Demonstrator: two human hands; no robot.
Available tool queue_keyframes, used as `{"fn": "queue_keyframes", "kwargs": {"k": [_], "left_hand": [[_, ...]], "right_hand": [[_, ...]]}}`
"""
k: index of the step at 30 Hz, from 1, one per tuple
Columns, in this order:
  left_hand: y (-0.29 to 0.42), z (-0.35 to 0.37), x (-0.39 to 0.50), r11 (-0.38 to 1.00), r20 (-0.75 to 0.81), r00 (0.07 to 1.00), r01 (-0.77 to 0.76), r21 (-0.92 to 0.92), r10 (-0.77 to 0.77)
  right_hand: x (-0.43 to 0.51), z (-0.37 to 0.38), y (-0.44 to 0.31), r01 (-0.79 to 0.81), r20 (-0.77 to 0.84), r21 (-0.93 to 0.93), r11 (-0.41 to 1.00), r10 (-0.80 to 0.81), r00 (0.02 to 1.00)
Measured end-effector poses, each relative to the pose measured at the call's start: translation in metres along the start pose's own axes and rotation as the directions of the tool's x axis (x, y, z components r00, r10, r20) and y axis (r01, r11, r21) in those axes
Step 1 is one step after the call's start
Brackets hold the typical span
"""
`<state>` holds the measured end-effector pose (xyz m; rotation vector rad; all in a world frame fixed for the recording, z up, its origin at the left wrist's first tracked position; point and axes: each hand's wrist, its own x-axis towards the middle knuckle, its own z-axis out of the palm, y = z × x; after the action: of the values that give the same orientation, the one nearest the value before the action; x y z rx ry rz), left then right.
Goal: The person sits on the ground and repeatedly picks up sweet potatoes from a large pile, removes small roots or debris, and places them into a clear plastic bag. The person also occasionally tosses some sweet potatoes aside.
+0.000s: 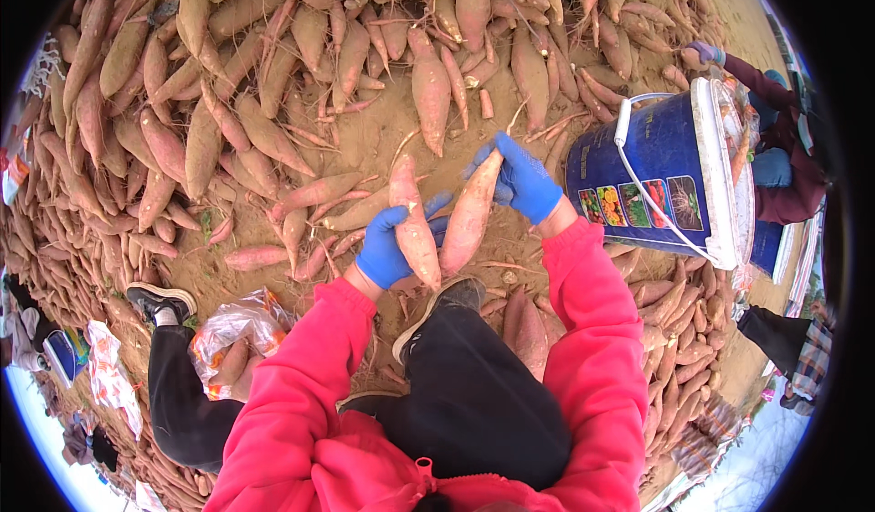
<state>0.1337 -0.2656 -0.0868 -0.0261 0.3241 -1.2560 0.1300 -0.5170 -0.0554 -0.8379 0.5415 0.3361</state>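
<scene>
Both my hands wear blue gloves and are raised in front of me over sandy soil. My left hand (391, 246) grips a pinkish sweet potato (415, 235) with a long thin root at its top. Just right of it, a second sweet potato (470, 214) is pinched near its narrow upper end by my right hand (523, 175); the two tubers lie side by side, tilted apart at the top. Some fingers of my left hand are hidden behind the tubers. Beyond my hands, a large sweet potato (431, 91) lies on the ground before a heap of soil-covered ones (266, 67).
A blue bucket (636, 170) with a white handle leans at the right, its mouth holding plastic and a tuber. A clear plastic bag (239, 334) of sweet potatoes sits by my left leg. A co-worker (786, 136) is beyond the bucket. More tubers (683, 361) lie lower right.
</scene>
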Motion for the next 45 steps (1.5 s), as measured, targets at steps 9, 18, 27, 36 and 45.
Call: {"fn": "queue_keyframes", "kwargs": {"k": [9,18,27,36,45], "left_hand": [[-0.030,-0.028,-0.041,0.943,-0.520,0.852,0.128,0.307,0.054],[-0.025,-0.038,-0.090,0.911,-0.463,0.883,0.123,0.393,0.081],[0.003,-0.001,-0.090,0.964,-0.364,0.921,-0.042,0.263,0.139],[0.033,-0.029,-0.061,0.940,-0.401,0.862,-0.213,0.267,0.310],[-0.012,-0.099,-0.101,0.969,-0.221,0.945,-0.247,0.009,0.243]], "right_hand": [[0.005,0.011,0.043,0.201,0.286,-0.858,-0.473,-0.115,0.951],[0.126,0.001,-0.094,-0.034,-0.209,-0.953,0.302,-0.573,0.793],[0.194,0.001,-0.103,0.216,-0.344,-0.722,0.657,-0.612,0.713],[0.054,-0.006,-0.011,-0.080,0.120,0.244,0.966,0.052,0.991],[-0.072,0.143,0.140,0.045,0.046,-0.971,0.234,-0.002,0.999]]}}
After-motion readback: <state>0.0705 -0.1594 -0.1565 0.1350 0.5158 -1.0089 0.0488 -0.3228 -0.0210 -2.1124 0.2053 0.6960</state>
